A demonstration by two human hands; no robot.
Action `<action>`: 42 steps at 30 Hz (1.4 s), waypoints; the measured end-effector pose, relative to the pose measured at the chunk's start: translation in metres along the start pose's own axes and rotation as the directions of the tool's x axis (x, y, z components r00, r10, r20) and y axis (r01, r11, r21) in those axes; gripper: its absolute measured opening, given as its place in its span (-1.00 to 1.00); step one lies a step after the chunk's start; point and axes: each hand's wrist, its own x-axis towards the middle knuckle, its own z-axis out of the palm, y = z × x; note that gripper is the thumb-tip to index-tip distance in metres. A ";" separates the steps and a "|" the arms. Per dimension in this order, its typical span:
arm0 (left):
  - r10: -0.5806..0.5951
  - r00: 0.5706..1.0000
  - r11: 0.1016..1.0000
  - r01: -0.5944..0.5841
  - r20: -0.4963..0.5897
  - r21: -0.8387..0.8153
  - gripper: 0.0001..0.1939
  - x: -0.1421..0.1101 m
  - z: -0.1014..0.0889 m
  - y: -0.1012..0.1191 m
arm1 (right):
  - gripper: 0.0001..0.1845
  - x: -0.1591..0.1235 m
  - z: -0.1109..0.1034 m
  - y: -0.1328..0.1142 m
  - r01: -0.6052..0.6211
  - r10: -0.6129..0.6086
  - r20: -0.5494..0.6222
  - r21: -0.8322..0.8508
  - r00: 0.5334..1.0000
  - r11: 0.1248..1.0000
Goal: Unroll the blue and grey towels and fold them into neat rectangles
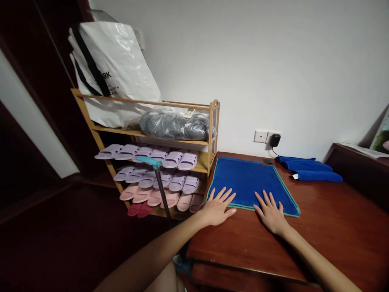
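Note:
A blue cloth (243, 178) with green stitched edges lies spread flat on the brown wooden table (243, 243), close to the wall. My left hand (217, 207) rests palm down on its near left corner, fingers spread. Farther right, my right hand (271, 213) also lies palm down across the near edge, its fingers apart. Neither hand grips anything. Several rolled or folded blue cloths (316, 175) lie at the back right of the table, and a small white tag shows on the nearest one.
Left of the table stands a wooden shoe rack (214, 121) with several rows of slippers (179, 160). On top are a white bag (121, 61) and a plastic-wrapped grey bundle (176, 125). A pole with a light-blue head (148, 161) leans before it. A black plug (275, 140) sits in the wall socket.

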 end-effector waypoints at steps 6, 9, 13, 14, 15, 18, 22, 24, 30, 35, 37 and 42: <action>-0.012 1.000 1.000 0.012 0.019 0.003 -0.40 0.041 -0.004 -0.026 | -0.33 0.052 -0.002 0.000 -0.049 0.048 0.021 0.028 0.999 0.998; -0.025 0.999 1.000 0.025 0.023 0.010 -0.42 0.057 -0.004 -0.039 | -0.32 0.072 -0.002 0.000 -0.055 0.054 0.027 0.040 0.998 0.998; -0.030 0.999 0.999 0.030 -0.012 0.025 -0.45 0.068 -0.001 -0.051 | -0.32 0.088 0.003 -0.002 -0.048 0.047 0.028 0.045 0.999 0.998; -0.032 0.999 0.999 0.033 -0.018 0.028 -0.45 0.069 0.000 -0.052 | -0.32 0.091 0.004 -0.002 -0.046 0.044 0.025 0.047 0.999 0.998; -0.033 0.999 0.999 0.033 -0.022 0.030 -0.46 0.070 0.001 -0.053 | -0.31 0.093 0.005 -0.001 -0.040 0.039 0.020 0.050 0.999 0.998; -0.026 0.997 0.999 0.028 -0.070 0.026 -0.48 0.069 0.002 -0.054 | -0.32 0.101 0.003 0.017 -0.007 0.007 0.004 0.063 1.000 0.998; -0.044 0.987 0.999 0.045 -0.157 0.005 -0.49 0.068 0.003 -0.053 | -0.32 0.116 -0.010 0.080 -0.112 0.118 -0.125 0.048 0.985 0.993; -0.061 0.983 0.998 0.061 -0.173 -0.004 -0.49 0.068 0.003 -0.053 | -0.32 0.123 -0.016 0.120 -0.205 0.205 -0.211 0.019 0.956 0.978; -0.079 0.980 0.997 0.079 -0.182 -0.011 -0.52 0.070 0.004 -0.054 | -0.38 0.144 -0.020 0.196 -0.361 0.344 -0.279 -0.011 0.897 0.933; -0.085 0.976 0.996 0.090 -0.200 0.014 -0.54 0.070 0.006 -0.053 | -0.53 0.150 -0.016 0.209 -0.374 0.358 -0.247 -0.022 0.901 0.927; -0.090 0.976 0.995 0.097 -0.197 0.023 -0.54 0.071 0.007 -0.053 | -0.54 0.143 -0.017 0.208 -0.372 0.345 -0.254 -0.063 0.903 0.926; -0.094 0.982 0.995 0.100 -0.165 0.030 -0.53 0.073 0.006 -0.053 | -0.60 0.099 -0.028 0.190 -0.298 0.235 -0.271 -0.220 0.933 0.929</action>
